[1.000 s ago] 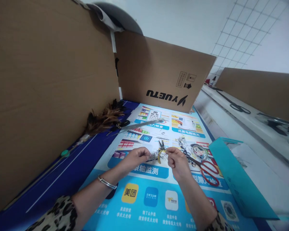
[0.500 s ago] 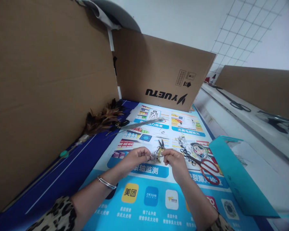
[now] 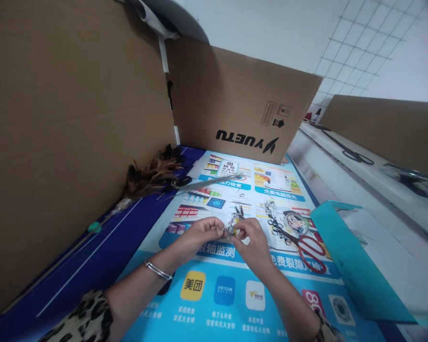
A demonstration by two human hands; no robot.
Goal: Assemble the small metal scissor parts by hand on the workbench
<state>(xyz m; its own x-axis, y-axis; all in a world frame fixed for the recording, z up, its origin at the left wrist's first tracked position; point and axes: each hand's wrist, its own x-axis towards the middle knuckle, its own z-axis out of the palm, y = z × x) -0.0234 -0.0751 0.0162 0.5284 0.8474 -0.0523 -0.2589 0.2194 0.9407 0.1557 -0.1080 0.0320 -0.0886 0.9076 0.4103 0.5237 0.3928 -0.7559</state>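
Over the middle of the printed mat (image 3: 221, 304), my left hand (image 3: 201, 236) is closed in a pinch at the left side of a small tangle of thin wire (image 3: 231, 222). Dark pointed pieces and a bit of yellow show in the tangle. My right hand (image 3: 253, 243) pinches the tangle from the right, its thumb and fingertips close to the left ones. The fingers partly hide what they grip. To the right of my right hand lie several small black ring-shaped pieces (image 3: 278, 230), a loose coil of fine wire (image 3: 270, 207) and red-handled scissors (image 3: 310, 251).
A round clear case (image 3: 295, 222) lies beside the scissors. Behind is a bundle of thin metal rods (image 3: 214, 182); brown feathers (image 3: 153, 173) lie at left. A teal folder (image 3: 360, 275) is at right. Cardboard panels (image 3: 242, 95) wall the left and back.
My right hand has shifted slightly left and turned, its fingertips now nearer my left hand and against the tangle. My left hand has stayed nearly in place.
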